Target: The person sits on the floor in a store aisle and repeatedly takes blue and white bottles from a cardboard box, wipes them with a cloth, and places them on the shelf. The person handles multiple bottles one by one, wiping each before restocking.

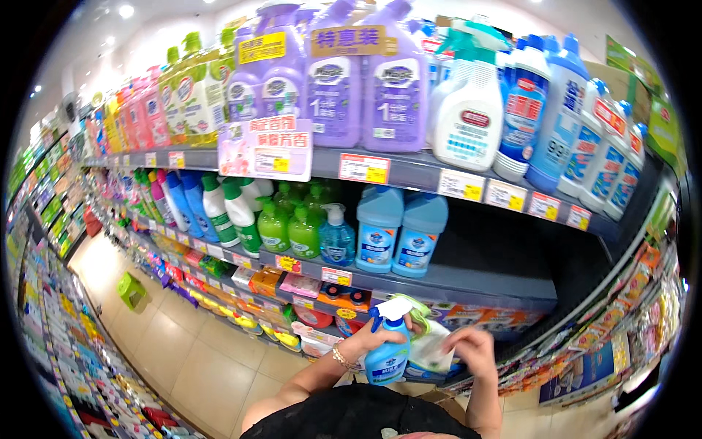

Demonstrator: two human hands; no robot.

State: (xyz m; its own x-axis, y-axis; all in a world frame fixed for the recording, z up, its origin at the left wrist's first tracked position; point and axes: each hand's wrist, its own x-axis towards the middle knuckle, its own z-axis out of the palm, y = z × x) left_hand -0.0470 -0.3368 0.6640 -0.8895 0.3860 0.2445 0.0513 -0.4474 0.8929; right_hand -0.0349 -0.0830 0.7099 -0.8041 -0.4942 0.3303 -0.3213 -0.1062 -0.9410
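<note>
Before my chest, my left hand (378, 336) grips a blue spray bottle (387, 359) around its neck. The bottle is upright, with a white and blue trigger head. A pale cloth with a green edge (433, 345) hangs just right of the bottle, and its upper part bunches near my left fingertips. My right hand (474, 345) is at the cloth's right side with bent fingers, slightly blurred, and appears to pinch its edge. Behind both hands runs a dark shelf (482, 274), where two blue jugs (403, 233) stand side by side.
Purple cleaner bottles (395, 101) and a white spray bottle (469, 123) stand on the upper shelf. Left of the jugs are green pump bottles (304, 233). Packets hang on a rack (625, 313) at right. A green stool (131, 291) stands on the tiled aisle floor (203, 351).
</note>
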